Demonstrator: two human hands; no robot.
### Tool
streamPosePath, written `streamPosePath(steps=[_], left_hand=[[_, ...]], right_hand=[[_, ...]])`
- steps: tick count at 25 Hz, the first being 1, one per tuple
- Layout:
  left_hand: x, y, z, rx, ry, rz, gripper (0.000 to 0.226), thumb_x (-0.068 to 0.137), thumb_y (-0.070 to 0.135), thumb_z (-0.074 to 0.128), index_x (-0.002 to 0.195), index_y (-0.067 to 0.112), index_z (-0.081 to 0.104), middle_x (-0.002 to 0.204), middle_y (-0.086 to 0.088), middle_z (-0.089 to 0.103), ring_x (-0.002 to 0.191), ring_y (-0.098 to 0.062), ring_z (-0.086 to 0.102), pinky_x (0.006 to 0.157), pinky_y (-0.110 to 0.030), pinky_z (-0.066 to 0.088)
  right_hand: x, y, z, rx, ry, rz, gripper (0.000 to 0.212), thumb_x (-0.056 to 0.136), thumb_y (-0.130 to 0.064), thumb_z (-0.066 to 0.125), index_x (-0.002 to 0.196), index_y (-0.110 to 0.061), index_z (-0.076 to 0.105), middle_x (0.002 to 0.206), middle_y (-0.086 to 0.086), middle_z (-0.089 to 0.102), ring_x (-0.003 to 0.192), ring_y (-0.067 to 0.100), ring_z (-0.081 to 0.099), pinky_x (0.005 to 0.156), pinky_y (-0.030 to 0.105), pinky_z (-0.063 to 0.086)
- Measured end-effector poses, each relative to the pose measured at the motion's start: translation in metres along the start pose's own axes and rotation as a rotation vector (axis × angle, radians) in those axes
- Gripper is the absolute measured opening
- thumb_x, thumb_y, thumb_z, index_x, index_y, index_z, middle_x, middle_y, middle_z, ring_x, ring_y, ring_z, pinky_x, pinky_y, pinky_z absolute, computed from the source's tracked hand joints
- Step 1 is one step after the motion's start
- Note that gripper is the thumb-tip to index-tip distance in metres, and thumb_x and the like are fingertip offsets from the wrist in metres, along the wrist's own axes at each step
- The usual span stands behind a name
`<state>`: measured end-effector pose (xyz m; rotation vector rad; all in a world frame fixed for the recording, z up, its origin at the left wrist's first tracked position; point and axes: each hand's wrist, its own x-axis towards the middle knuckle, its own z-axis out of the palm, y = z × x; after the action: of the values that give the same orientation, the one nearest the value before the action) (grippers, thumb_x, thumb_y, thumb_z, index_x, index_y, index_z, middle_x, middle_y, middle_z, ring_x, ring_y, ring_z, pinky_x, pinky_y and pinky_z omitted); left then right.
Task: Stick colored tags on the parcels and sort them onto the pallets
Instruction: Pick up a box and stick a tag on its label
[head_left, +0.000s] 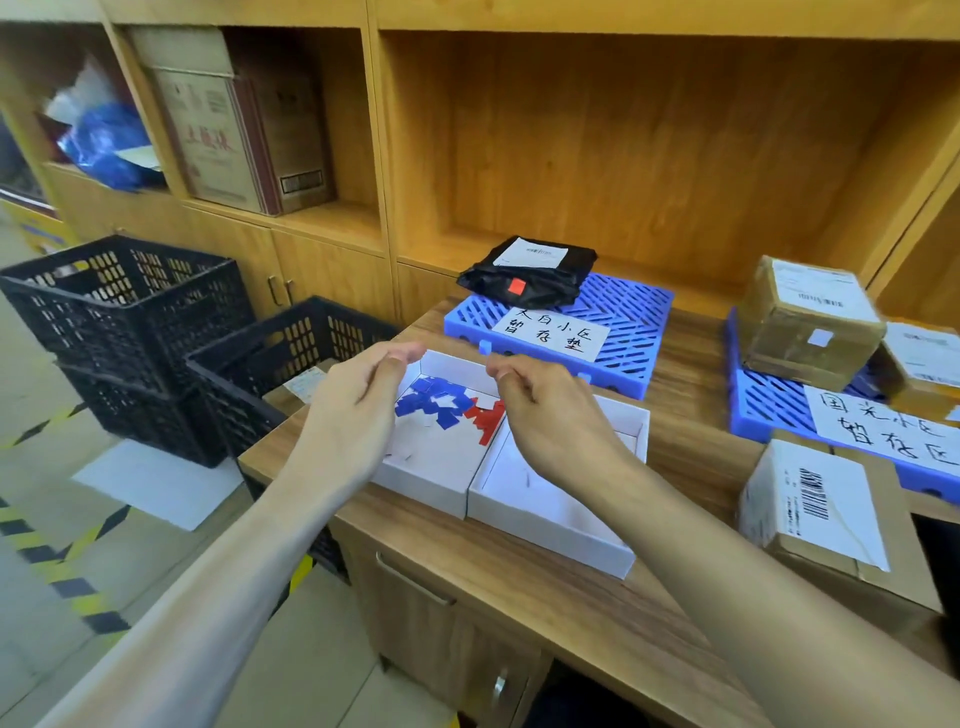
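Pale blue, and barely visible: a tiny tag (484, 347) sits just off your right hand (540, 410), whose fingertips are pinched together; whether they actually have hold of it, you cannot tell. Your left hand (358, 410) is curled, thumb against fingers, nothing visible in it. Both hover over the white tray (436, 483) of blue tags (431, 402) and red tags (485, 418). A loose pinch could drop the tag or fold it onto itself. The untagged parcel (826, 519) waits at your right; mixing colours could send it to the wrong pallet (623, 332).
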<state>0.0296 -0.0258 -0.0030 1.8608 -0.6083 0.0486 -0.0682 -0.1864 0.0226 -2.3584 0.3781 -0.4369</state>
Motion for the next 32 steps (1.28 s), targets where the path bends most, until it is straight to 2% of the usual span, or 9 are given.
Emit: streamPosePath(steps=[2, 5, 10, 14, 18, 21, 24, 29, 32], left_hand=[[0.004, -0.011, 0.001, 0.002, -0.003, -0.019, 0.054, 0.092, 0.05, 0.028, 0.122, 0.028, 0.068, 0.129, 0.01, 0.066, 0.128, -0.011, 0.055, 0.105, -0.039, 0.048], [0.006, -0.027, 0.0, -0.033, 0.013, -0.024, 0.054, 0.091, 0.052, 0.029, 0.12, 0.029, 0.069, 0.126, 0.012, 0.068, 0.126, -0.008, 0.056, 0.108, -0.043, 0.046], [0.005, -0.047, 0.002, -0.095, 0.017, -0.051, 0.04, 0.098, 0.035, 0.034, 0.114, 0.031, 0.071, 0.12, 0.016, 0.07, 0.121, -0.005, 0.059, 0.105, -0.044, 0.048], [0.001, -0.051, 0.003, -0.073, 0.004, -0.062, 0.047, 0.094, 0.047, 0.03, 0.117, 0.034, 0.07, 0.121, 0.016, 0.069, 0.124, -0.007, 0.058, 0.109, -0.042, 0.045], [-0.002, -0.05, 0.003, -0.084, -0.01, -0.062, 0.045, 0.096, 0.041, 0.032, 0.116, 0.032, 0.071, 0.118, 0.017, 0.07, 0.121, -0.003, 0.059, 0.108, -0.04, 0.046], [-0.003, -0.048, 0.003, -0.073, -0.006, -0.062, 0.043, 0.096, 0.04, 0.033, 0.115, 0.032, 0.071, 0.117, 0.018, 0.071, 0.12, -0.003, 0.06, 0.108, -0.04, 0.046], [-0.003, -0.049, 0.005, -0.071, 0.003, -0.069, 0.042, 0.096, 0.04, 0.034, 0.114, 0.033, 0.071, 0.117, 0.017, 0.071, 0.121, -0.006, 0.06, 0.107, -0.041, 0.047], [-0.003, -0.048, 0.006, -0.077, 0.01, -0.069, 0.04, 0.096, 0.038, 0.035, 0.112, 0.033, 0.072, 0.114, 0.016, 0.072, 0.119, -0.005, 0.061, 0.107, -0.042, 0.047], [-0.004, -0.047, 0.005, -0.074, 0.012, -0.068, 0.04, 0.095, 0.038, 0.035, 0.111, 0.032, 0.072, 0.113, 0.015, 0.072, 0.118, -0.006, 0.062, 0.106, -0.042, 0.048]], right_hand=[[0.006, 0.007, 0.01, -0.022, -0.015, 0.019, 0.033, 0.104, -0.026, 0.039, 0.12, -0.022, 0.067, 0.109, -0.005, 0.068, 0.096, 0.015, 0.059, 0.078, 0.027, 0.044], [0.013, 0.008, 0.023, -0.144, -0.067, -0.053, 0.022, 0.095, -0.029, 0.057, 0.111, -0.027, 0.072, 0.104, -0.008, 0.07, 0.099, 0.016, 0.063, 0.09, 0.036, 0.05], [0.029, -0.005, 0.053, -0.37, -0.278, -0.146, 0.021, 0.079, -0.046, 0.072, 0.096, -0.033, 0.073, 0.089, -0.015, 0.066, 0.097, 0.015, 0.058, 0.099, 0.04, 0.037], [0.035, -0.003, 0.07, -0.389, -0.311, -0.138, 0.02, 0.075, -0.047, 0.073, 0.082, -0.029, 0.07, 0.08, -0.013, 0.066, 0.09, 0.014, 0.059, 0.096, 0.041, 0.037], [0.039, -0.003, 0.072, -0.39, -0.359, -0.129, 0.009, 0.078, -0.036, 0.068, 0.079, -0.028, 0.072, 0.08, -0.012, 0.068, 0.09, 0.014, 0.059, 0.096, 0.04, 0.036], [0.037, -0.005, 0.074, -0.393, -0.379, -0.115, 0.012, 0.082, -0.028, 0.062, 0.079, -0.026, 0.074, 0.084, -0.01, 0.071, 0.092, 0.017, 0.06, 0.095, 0.041, 0.035], [0.036, -0.005, 0.073, -0.377, -0.385, -0.112, 0.015, 0.084, -0.036, 0.063, 0.08, -0.025, 0.072, 0.085, -0.009, 0.071, 0.091, 0.017, 0.059, 0.089, 0.039, 0.034], [0.038, -0.011, 0.071, -0.41, -0.459, -0.114, 0.01, 0.085, -0.028, 0.063, 0.078, -0.027, 0.068, 0.091, -0.008, 0.069, 0.093, 0.019, 0.056, 0.098, 0.044, 0.034], [0.038, -0.011, 0.069, -0.383, -0.479, -0.115, 0.009, 0.085, -0.025, 0.063, 0.077, -0.027, 0.066, 0.086, -0.011, 0.065, 0.091, 0.017, 0.055, 0.097, 0.042, 0.034]])
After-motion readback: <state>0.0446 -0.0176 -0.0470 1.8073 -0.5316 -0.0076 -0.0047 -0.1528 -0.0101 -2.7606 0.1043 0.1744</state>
